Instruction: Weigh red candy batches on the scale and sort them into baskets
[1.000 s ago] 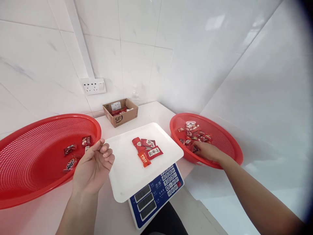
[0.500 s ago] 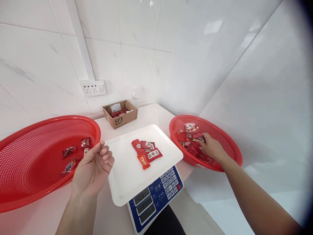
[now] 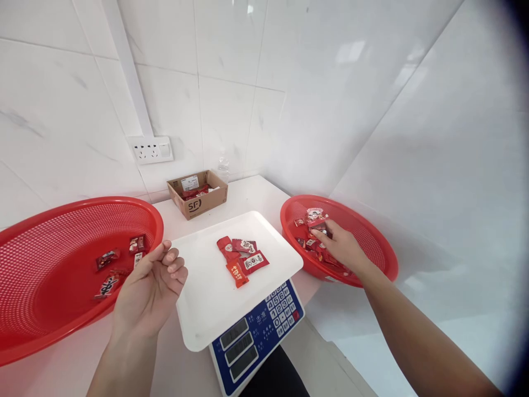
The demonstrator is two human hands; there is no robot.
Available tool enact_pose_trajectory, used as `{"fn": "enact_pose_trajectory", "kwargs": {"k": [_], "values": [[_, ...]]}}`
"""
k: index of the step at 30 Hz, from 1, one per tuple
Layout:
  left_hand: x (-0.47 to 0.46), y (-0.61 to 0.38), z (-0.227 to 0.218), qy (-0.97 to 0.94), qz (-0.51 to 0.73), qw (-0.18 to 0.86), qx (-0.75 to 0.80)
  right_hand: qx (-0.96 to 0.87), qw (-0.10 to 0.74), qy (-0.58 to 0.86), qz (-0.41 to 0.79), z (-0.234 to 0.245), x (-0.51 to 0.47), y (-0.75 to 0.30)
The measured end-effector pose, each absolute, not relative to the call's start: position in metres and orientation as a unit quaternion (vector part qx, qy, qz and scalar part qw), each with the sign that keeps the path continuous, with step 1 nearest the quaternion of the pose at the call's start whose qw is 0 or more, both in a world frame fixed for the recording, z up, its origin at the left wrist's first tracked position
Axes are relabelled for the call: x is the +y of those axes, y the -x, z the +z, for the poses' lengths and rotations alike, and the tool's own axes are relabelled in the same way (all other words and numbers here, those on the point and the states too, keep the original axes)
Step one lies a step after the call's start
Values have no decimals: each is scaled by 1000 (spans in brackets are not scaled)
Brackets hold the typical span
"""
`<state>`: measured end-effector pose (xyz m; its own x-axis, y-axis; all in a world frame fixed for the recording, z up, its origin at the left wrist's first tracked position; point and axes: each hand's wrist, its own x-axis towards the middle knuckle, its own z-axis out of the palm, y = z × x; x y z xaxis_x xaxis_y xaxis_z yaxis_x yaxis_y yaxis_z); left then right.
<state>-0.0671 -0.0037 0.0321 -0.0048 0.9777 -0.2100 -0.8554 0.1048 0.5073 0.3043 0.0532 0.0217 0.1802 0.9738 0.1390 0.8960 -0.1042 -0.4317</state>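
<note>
My right hand (image 3: 339, 246) reaches into the small red basket (image 3: 374, 237) on the right and lies on the pile of red candy packets (image 3: 313, 220) there; its fingers are bent down among them, and what they hold is hidden. My left hand (image 3: 151, 289) hovers between the big red basket (image 3: 53, 231) and the white scale tray (image 3: 206, 292), palm up, fingers loosely curled, nothing in it. Several red packets (image 3: 242, 258) lie in the middle of the tray. A few packets (image 3: 111, 263) lie in the big basket.
The blue scale (image 3: 258, 331) with keypad and displays sits under the tray at the counter's front edge. A small cardboard box (image 3: 197, 193) holding red packets stands at the back by the tiled wall. A wall socket (image 3: 149, 149) is above the counter.
My right hand has moved from the near side of the small basket toward its far side, over the packets. My left hand has hardly moved. The view shifted slightly.
</note>
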Motion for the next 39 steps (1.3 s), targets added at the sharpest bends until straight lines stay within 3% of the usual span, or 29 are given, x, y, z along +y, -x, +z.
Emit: {"fn": "enact_pose_trajectory", "kwargs": {"k": [8,15,22,31,36,39], "values": [[-4,67,32,-121,658,696,261,-759,196,578,225,35,51,-243],[-4,68,33,-118,659,697,256,-810,173,524,197,16,50,-215],[-6,67,35,-111,662,697,253,-845,44,464,264,11,46,-172],[-8,68,37,-106,661,700,249,-876,60,400,263,16,38,-149],[-7,69,36,-104,665,698,245,-807,218,521,171,29,55,-211],[-6,69,36,-98,664,701,242,-735,170,650,96,23,65,-272]]}}
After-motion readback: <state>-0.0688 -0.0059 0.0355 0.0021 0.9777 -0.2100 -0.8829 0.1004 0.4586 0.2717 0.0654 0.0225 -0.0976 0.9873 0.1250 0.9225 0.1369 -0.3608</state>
